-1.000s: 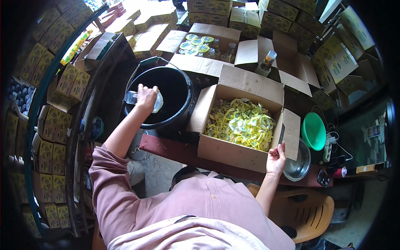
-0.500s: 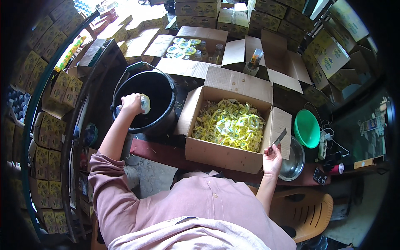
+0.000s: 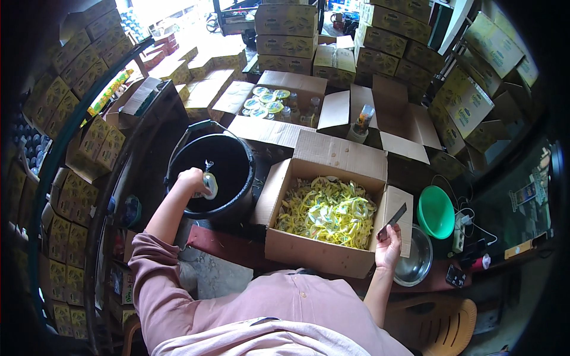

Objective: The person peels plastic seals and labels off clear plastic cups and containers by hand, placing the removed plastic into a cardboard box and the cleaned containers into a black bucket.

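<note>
My left hand (image 3: 191,181) is closed on a small clear plastic cup (image 3: 209,186) with a pale yellow-green printed cover. It holds the cup over the mouth of a black bucket (image 3: 250,184), whose inside is too dark to make out. At the right, my right hand (image 3: 388,244) grips a knife (image 3: 393,221) with a flat dark blade that points up and away. This hand is by the right flap of an open cardboard box (image 3: 317,252). A tangled heap of yellow and clear plastic film strips (image 3: 326,210) fills the box.
A clear bowl (image 3: 414,267) and a green basin (image 3: 435,212) stand right of the box. Behind, another open carton (image 3: 243,127) holds several covered cups (image 3: 267,102). A clear jar (image 3: 361,121) stands near an open carton. Stacked boxes (image 3: 285,38) and a chair (image 3: 442,323) surround the table.
The view has tilted, so the table sits lower in the picture. In my left hand the cup has turned, and its cover shows more edge-on. My right hand keeps the knife beside the box.
</note>
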Action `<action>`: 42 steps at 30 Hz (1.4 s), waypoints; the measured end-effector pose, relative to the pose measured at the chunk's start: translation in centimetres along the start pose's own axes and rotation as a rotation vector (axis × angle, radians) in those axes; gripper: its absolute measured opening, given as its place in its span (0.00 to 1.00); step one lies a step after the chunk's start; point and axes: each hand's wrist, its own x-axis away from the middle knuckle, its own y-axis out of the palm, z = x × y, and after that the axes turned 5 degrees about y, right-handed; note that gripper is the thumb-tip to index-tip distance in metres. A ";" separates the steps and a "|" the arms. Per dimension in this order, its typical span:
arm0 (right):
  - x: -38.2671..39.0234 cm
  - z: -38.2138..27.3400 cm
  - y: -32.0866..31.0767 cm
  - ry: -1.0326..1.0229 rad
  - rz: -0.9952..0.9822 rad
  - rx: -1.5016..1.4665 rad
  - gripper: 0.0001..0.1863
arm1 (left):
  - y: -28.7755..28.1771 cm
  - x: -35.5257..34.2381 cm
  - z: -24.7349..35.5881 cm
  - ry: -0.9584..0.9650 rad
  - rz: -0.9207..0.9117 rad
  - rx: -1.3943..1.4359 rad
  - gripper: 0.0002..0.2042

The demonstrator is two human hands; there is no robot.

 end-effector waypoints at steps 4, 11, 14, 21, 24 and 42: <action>-0.2 -0.3 -0.2 0.020 -0.002 -0.013 0.08 | 0.7 -0.4 -0.8 0.067 0.419 0.060 0.34; -0.5 -1.0 0.9 -0.011 -0.009 -0.003 0.09 | 0.7 -0.2 -0.4 0.058 0.224 -0.021 0.35; -0.3 -1.0 1.8 -0.023 0.002 0.004 0.09 | 1.4 -1.1 -1.9 0.049 0.316 0.051 0.35; -0.6 -0.8 1.8 0.027 -0.016 0.027 0.10 | 1.6 0.7 -1.0 0.036 0.240 0.081 0.32; -0.5 -1.0 1.6 0.018 -0.010 0.029 0.11 | 2.4 0.6 -1.0 0.133 0.451 0.156 0.33; -0.2 -2.4 -0.7 -0.004 0.040 0.029 0.10 | 2.3 0.0 -0.2 0.133 0.703 0.210 0.29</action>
